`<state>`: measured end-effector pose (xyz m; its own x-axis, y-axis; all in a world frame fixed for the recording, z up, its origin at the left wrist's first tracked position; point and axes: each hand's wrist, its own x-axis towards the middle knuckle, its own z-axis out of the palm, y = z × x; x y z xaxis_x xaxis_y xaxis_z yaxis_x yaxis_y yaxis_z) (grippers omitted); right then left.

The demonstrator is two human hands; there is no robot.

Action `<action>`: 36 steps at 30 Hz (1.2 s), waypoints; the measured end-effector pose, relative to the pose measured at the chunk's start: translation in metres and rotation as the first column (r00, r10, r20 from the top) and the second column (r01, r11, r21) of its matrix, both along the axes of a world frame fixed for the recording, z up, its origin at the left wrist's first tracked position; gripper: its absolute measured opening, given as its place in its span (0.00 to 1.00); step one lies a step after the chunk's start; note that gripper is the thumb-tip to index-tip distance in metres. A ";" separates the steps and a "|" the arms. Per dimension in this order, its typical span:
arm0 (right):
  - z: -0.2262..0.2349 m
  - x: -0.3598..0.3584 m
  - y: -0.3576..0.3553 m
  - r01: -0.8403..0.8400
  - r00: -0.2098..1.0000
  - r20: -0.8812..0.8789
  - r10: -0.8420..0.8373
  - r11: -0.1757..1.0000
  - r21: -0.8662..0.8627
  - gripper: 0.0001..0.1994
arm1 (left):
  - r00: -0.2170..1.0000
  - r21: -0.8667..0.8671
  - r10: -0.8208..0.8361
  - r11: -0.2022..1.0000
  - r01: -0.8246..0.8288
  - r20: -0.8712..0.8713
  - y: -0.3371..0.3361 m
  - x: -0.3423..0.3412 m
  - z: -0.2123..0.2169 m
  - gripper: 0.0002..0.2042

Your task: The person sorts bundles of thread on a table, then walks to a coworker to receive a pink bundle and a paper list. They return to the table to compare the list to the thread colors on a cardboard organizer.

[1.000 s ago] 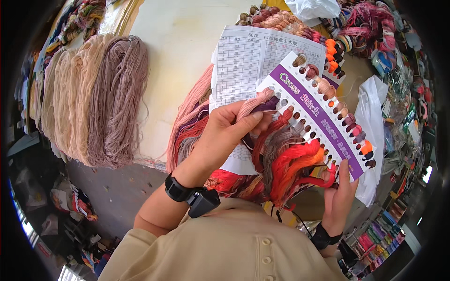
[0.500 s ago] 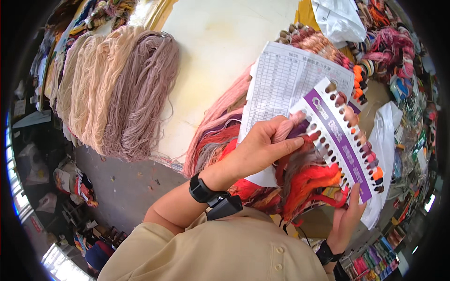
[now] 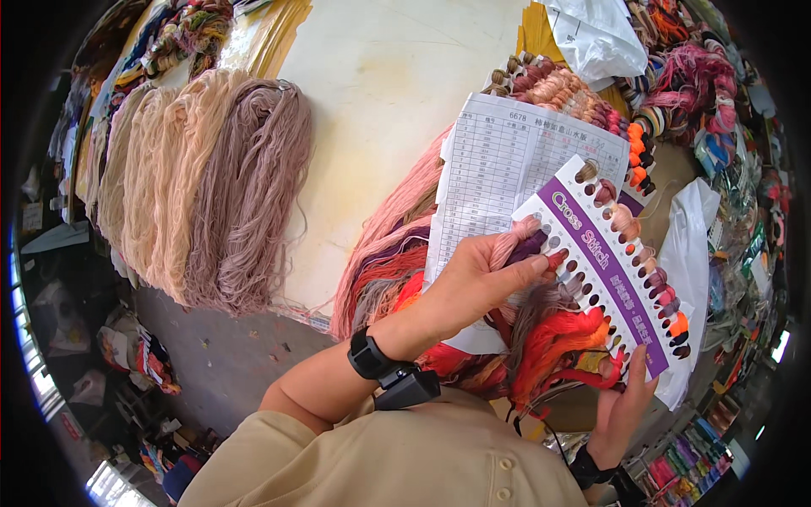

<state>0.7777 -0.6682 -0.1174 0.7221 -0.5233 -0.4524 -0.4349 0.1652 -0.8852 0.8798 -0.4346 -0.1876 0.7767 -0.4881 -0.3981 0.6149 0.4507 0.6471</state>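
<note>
My left hand [image 3: 477,283] pinches a pink and purple thread strand [image 3: 522,241] at the edge of a purple and white thread card [image 3: 612,266] punched with holes that hold coloured threads. My right hand [image 3: 621,410] grips the card's lower end from below. Behind the card lies a white printed sheet [image 3: 498,169]. Red, orange and pink thread bundles [image 3: 549,342] hang from the card under my left hand.
Several beige to mauve yarn skeins [image 3: 203,182] lie at the left on a cream table [image 3: 389,84]. A second thread card [image 3: 583,101] sits behind the sheet. White plastic bags [image 3: 596,34] and heaps of coloured thread [image 3: 693,80] fill the right side.
The view has shifted, so card, sheet and hands sit lower and further right in the picture. My left hand keeps its pinch on the strand; the right hand still holds the card.
</note>
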 end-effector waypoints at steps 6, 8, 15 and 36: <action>0.005 0.006 0.019 0.093 0.995 0.028 -0.092 0.995 -0.047 0.14 | 1.000 -0.022 0.016 1.000 -0.016 -0.014 0.001 0.001 0.000 0.27; 0.007 0.001 0.019 0.105 0.992 0.060 -0.108 0.993 0.052 0.14 | 0.999 -0.024 -0.040 0.999 0.040 -0.019 0.003 0.000 -0.005 0.26; -0.001 -0.007 0.006 0.113 0.993 -0.038 -0.114 0.993 -0.024 0.13 | 0.992 -0.056 -0.025 0.998 0.018 -0.128 -0.003 -0.004 -0.004 0.14; 0.001 -0.008 0.002 -0.022 0.999 -0.038 0.022 1.000 0.010 0.18 | 0.992 -0.033 -0.121 0.992 0.121 -0.023 -0.001 -0.010 -0.024 0.08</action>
